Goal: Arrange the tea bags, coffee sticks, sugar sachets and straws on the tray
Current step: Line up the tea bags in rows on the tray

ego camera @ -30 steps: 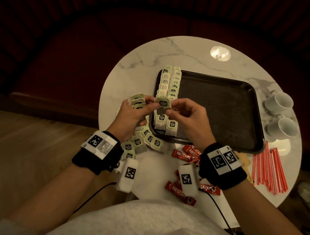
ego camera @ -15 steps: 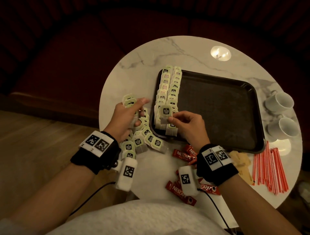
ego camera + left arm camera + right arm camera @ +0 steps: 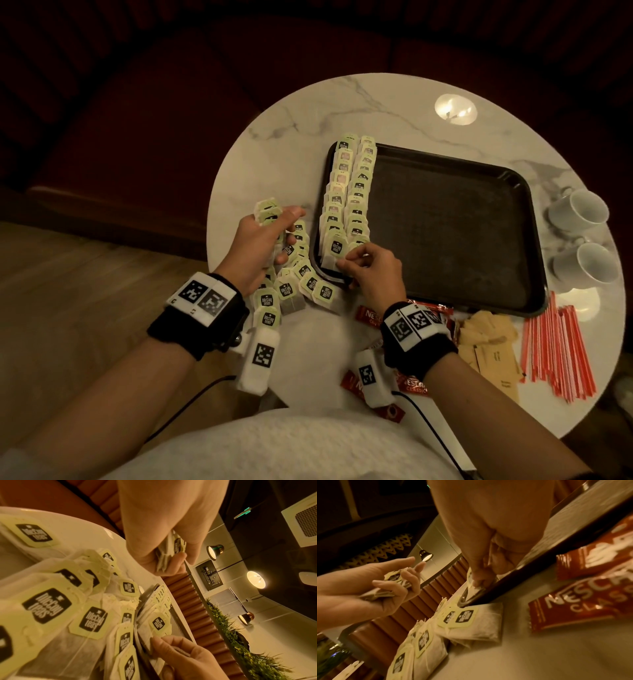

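Note:
A dark tray (image 3: 452, 219) lies on the round marble table. Two overlapping rows of green-tagged tea bags (image 3: 349, 185) run along its left side. My right hand (image 3: 344, 262) pinches one tea bag (image 3: 334, 250) at the near end of the left row, by the tray's near-left corner; the right wrist view shows the fingertips (image 3: 477, 581) on it at the rim. My left hand (image 3: 279, 233) hovers left of the tray and grips a small stack of tea bags (image 3: 269, 212), the stack (image 3: 169, 553) also showing in the left wrist view. A pile of loose tea bags (image 3: 291, 291) lies beneath it.
Red coffee sticks (image 3: 368, 315) lie on the table near my right wrist. Brown sugar sachets (image 3: 489, 346) and red straws (image 3: 558, 346) sit right of them. Two white cups (image 3: 582, 236) stand beyond the tray's right edge. A dark bench curves behind the table.
My right hand took one tea bag from the stack at my left hand and lowered it to the near end of the row. My left hand drew back left with its stack.

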Available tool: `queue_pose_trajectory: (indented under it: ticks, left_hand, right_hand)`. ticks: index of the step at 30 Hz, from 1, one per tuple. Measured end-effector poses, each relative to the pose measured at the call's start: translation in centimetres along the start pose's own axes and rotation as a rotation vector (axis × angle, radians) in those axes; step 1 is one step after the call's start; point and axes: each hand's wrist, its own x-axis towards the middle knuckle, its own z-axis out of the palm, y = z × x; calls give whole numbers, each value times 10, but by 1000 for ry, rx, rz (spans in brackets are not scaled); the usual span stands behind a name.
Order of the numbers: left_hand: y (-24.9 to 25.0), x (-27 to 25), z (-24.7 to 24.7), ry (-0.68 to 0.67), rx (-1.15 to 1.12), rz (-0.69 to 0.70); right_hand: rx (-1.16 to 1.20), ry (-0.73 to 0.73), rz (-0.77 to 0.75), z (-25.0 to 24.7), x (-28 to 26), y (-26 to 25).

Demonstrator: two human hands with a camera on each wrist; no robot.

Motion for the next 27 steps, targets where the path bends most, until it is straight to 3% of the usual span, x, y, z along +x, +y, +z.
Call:
queue_pose_trajectory:
  ticks: [6,11,17,21,27]
  left_hand:
    - [1,0,-2,-34,-34,-14]
    - [6,-4,3,-124,-133,-146]
    - [3,-11,13,-235,-67,-239]
    - [3,-13,19,-285,-21,-241]
    - [3,-11,25,-210,-36,-191]
  right_hand:
    - [-27,6,-3,-3,0,-1]
    - [20,26,-136,-10,-6,-22]
    - [133,-109,-269,-14,-21,-63]
    - [120,-228,-263,-15,-25,-77]
    - [97,-150,-306,-11,-27,-76]
